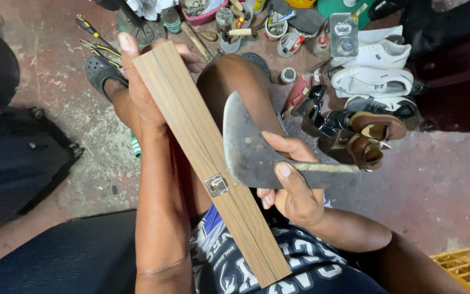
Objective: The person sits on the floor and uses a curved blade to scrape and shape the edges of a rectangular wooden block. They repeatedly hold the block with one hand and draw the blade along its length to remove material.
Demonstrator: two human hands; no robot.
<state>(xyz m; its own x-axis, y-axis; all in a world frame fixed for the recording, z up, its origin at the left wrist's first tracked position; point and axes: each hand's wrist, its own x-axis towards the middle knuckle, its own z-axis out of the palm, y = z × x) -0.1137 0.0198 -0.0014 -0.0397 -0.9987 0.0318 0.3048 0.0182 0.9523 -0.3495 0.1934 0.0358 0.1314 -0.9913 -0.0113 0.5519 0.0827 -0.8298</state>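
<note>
The left hand (137, 92) grips the far end of a long wooden box (202, 158), fingers curled around its top edge and thumb lying along the left side. The box runs at a slant from the far left down toward the near right, resting along the person's forearm and lap, and a small metal clasp (216, 185) sits on its right edge about halfway down.

The right hand (289, 185) is closed around the pale, worn handle of a wide curved blade (248, 147), thumb pressed along the top of the handle and the other fingers wrapped under it. The dull grey blade stands just right of the box, its rounded edge close to or touching the wood above the clasp; which, I cannot tell.

On the stained concrete floor (436, 179) beyond the knee lie white sneakers (373, 71) at the far right, brown heeled shoes (371, 139) nearer, screwdrivers (96, 35) at the far left, and a clutter of jars and small tools along the far edge. A yellow crate (466, 267) shows at the near right corner.
</note>
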